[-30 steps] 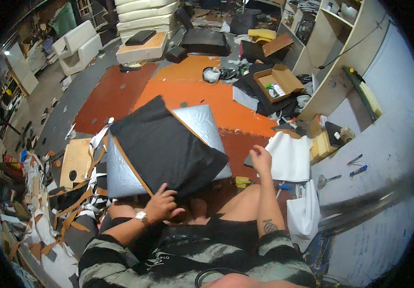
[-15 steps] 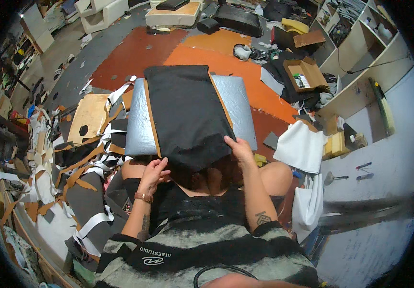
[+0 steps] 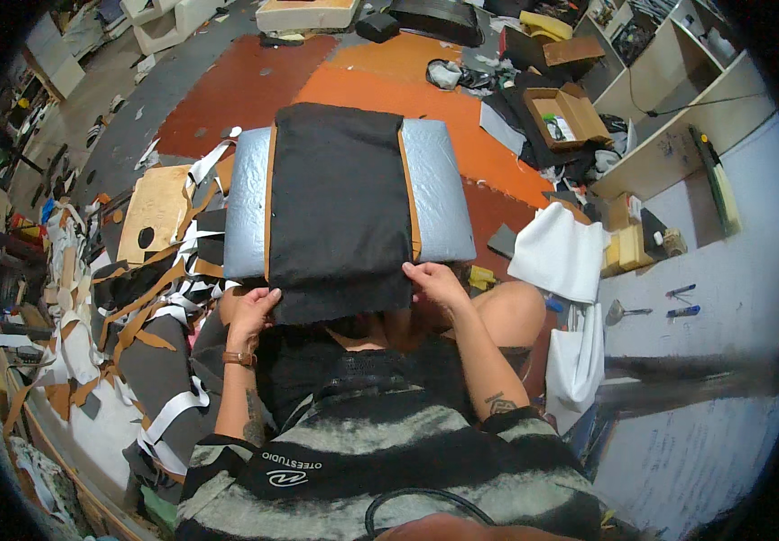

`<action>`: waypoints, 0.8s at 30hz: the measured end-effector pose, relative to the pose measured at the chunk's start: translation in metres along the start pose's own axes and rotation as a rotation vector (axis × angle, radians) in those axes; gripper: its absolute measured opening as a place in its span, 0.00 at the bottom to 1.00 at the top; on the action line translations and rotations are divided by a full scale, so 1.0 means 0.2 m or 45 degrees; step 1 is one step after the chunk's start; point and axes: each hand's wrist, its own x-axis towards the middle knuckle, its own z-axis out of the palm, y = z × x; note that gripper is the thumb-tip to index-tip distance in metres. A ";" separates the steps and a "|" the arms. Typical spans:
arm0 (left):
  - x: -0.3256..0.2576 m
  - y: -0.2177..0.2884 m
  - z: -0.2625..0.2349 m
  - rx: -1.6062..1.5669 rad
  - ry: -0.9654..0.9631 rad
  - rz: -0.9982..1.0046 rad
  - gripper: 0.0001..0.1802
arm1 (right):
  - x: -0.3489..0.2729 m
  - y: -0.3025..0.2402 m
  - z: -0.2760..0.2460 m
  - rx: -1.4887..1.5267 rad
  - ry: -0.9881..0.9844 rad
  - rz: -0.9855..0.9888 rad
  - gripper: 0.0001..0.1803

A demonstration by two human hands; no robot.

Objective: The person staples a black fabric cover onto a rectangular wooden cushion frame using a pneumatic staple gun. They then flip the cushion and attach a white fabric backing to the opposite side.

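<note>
A black piece of fabric (image 3: 340,198) lies over a silvery-blue padded panel (image 3: 438,180), which shows on both sides of it. Thin orange-brown edging (image 3: 270,194) runs along both long sides of the fabric. My left hand (image 3: 255,311) pinches the near left corner of the fabric between thumb and fingers. Close to the near right corner, my right hand (image 3: 432,283) pinches its edge. Between my hands the near end of the fabric hangs past the panel, above my lap. The panel's middle is hidden under the fabric.
White and brown strips (image 3: 177,419) and dark scraps are heaped on my left, beside a tan board (image 3: 155,215). To my right are white cloth (image 3: 559,252), yellow foam blocks (image 3: 626,248) and pens (image 3: 682,312) on a white surface. A cardboard box (image 3: 567,117) stands farther off.
My left hand has moved left and taken hold of the near left corner. The fabric's near end, slanted and bunched before, is now spread straighter. My right hand has shifted slightly left.
</note>
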 end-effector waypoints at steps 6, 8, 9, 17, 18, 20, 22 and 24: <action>0.15 -0.13 -0.13 0.295 -0.060 0.039 0.17 | 0.14 0.14 -0.06 -0.145 0.119 -0.167 0.20; 0.10 -0.04 -0.09 0.515 -0.031 0.168 0.19 | 0.13 0.09 -0.09 -0.160 0.050 -0.081 0.20; 0.08 0.01 -0.08 0.624 -0.014 0.235 0.20 | 0.11 0.04 -0.09 -0.198 0.051 -0.070 0.20; 0.16 0.09 -0.11 0.355 -0.039 0.021 0.21 | 0.15 -0.06 -0.10 -0.248 0.073 -0.076 0.20; 0.14 0.15 -0.11 0.262 -0.077 -0.028 0.21 | 0.14 -0.08 -0.10 -0.173 0.058 -0.008 0.19; 0.15 0.19 -0.11 0.182 -0.114 -0.071 0.20 | 0.10 -0.18 -0.06 -0.030 0.004 0.119 0.17; 0.20 0.22 -0.10 0.220 -0.149 -0.050 0.18 | 0.13 -0.18 -0.08 -0.076 -0.033 0.130 0.15; 0.23 0.24 -0.09 0.254 -0.166 -0.079 0.17 | 0.16 -0.18 -0.09 -0.111 -0.056 0.131 0.14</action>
